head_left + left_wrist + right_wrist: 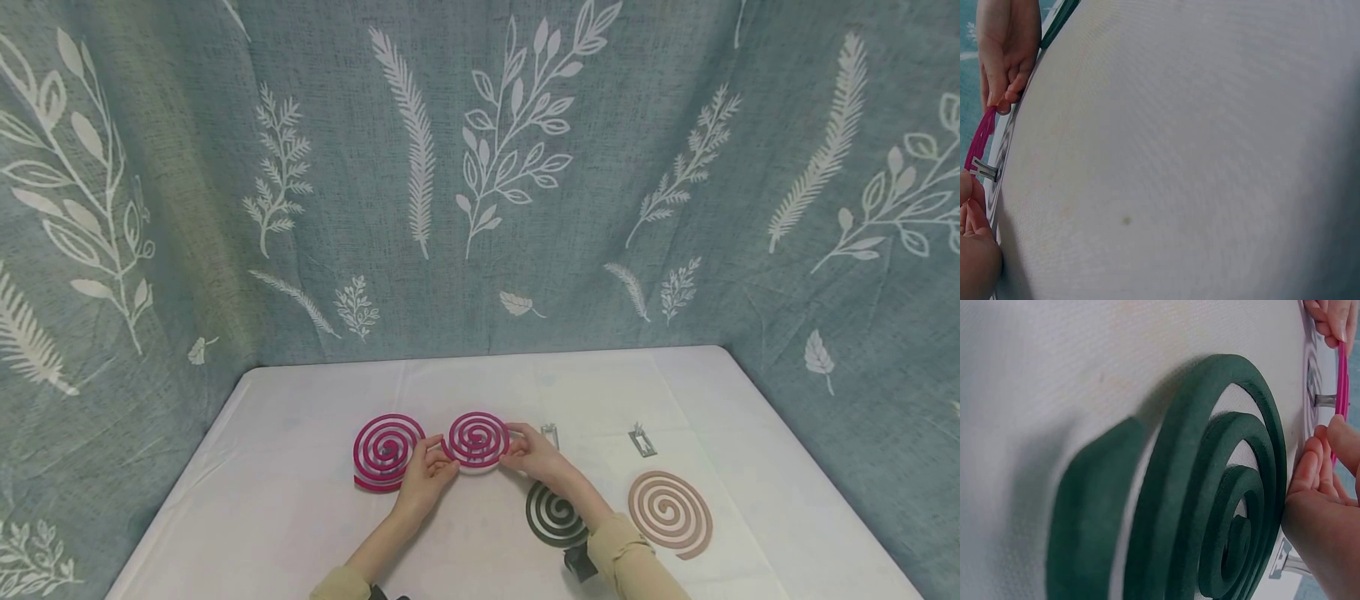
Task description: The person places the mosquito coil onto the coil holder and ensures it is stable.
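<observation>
A magenta mosquito coil (476, 414) lies level just above the table, raised on a small metal stand (985, 170). My left hand (429, 477) pinches the coil's left edge between thumb and fingers. At its right edge my right hand (538, 457) pinches the same coil. The stand shows beneath the coil in the right wrist view, its upright reaching the coil's underside. A second magenta coil (360, 450) sits just left of my left hand, apparently on a stand too. Under my right forearm lies a dark green coil (1160, 469), partly covered by the arm in the head view.
A brown coil (643, 500) lies flat at the right. Two more metal stands rest on the table, one (551, 435) just beyond my right hand and another (642, 442) farther right. The white-covered table (300, 517) meets a blue-green leaf-patterned curtain (450, 300) behind.
</observation>
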`<state>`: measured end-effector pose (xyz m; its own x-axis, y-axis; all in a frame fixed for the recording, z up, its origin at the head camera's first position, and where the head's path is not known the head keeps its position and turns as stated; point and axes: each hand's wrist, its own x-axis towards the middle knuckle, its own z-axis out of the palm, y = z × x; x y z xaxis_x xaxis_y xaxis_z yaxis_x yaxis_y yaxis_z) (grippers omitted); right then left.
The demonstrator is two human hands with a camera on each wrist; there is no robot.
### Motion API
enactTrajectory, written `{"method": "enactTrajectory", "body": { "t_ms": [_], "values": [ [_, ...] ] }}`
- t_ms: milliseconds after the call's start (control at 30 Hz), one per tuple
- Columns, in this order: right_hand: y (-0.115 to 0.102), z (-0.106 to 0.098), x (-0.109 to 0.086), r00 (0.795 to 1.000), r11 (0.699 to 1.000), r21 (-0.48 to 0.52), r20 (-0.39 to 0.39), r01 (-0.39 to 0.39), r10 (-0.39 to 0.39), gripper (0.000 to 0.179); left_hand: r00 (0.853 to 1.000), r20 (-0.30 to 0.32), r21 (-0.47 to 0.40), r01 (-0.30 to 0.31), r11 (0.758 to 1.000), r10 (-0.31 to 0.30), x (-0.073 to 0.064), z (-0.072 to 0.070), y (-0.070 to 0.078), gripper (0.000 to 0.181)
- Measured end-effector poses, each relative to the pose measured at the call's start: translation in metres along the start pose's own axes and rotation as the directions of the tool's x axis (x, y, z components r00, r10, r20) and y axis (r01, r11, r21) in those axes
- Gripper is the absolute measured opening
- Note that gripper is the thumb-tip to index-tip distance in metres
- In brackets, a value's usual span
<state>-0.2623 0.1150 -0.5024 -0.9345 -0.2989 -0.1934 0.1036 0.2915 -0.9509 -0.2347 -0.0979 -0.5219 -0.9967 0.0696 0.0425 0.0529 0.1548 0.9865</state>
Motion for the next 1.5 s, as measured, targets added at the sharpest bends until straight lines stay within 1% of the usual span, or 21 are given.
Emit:
{"method": "enactTrajectory", "body": {
  "t_ms": [267, 567, 933, 1133, 1167, 1500],
  "values": [
    [0.0002, 0.0002, -0.0006, 1.000, 1.000, 0.016, 0.005, -0.001, 0.001, 0.063, 1.000, 0.006, -0.005, -0.002, 1.000, 0.002, 0.0002, -0.0011, -0.0023, 0.054],
    [0.0011, 0.0001, -0.0004, 1.000, 1.000, 0.012, 0.004, -0.002, 0.002, 0.063, 1.000, 0.002, -0.014, 0.005, 1.000, -0.005, -0.0004, 0.0001, -0.0011, 0.053],
    [0.0028, 0.0002, 0.0008, 1.000, 1.000, 0.005, 0.007, 0.005, -0.005, 0.063, 1.000, -0.007, -0.020, -0.018, 1.000, 0.018, -0.0007, 0.0006, -0.0010, 0.052],
    [0.0025, 0.0006, 0.0011, 1.000, 1.000, 0.008, 0.008, 0.006, -0.007, 0.063, 1.000, -0.012, -0.008, -0.010, 1.000, 0.010, 0.0001, 0.0007, -0.0015, 0.051],
    [0.0023, 0.0005, 0.0013, 1.000, 1.000, 0.007, 0.008, 0.004, -0.005, 0.063, 1.000, -0.015, -0.012, -0.001, 1.000, 0.001, 0.0002, 0.0007, -0.0015, 0.051],
    [0.0013, -0.0007, 0.0011, 1.000, 1.000, -0.006, 0.002, -0.007, 0.007, 0.063, 1.000, -0.005, -0.010, -0.002, 1.000, 0.002, 0.0006, 0.0009, -0.0006, 0.051]
  ]
}}
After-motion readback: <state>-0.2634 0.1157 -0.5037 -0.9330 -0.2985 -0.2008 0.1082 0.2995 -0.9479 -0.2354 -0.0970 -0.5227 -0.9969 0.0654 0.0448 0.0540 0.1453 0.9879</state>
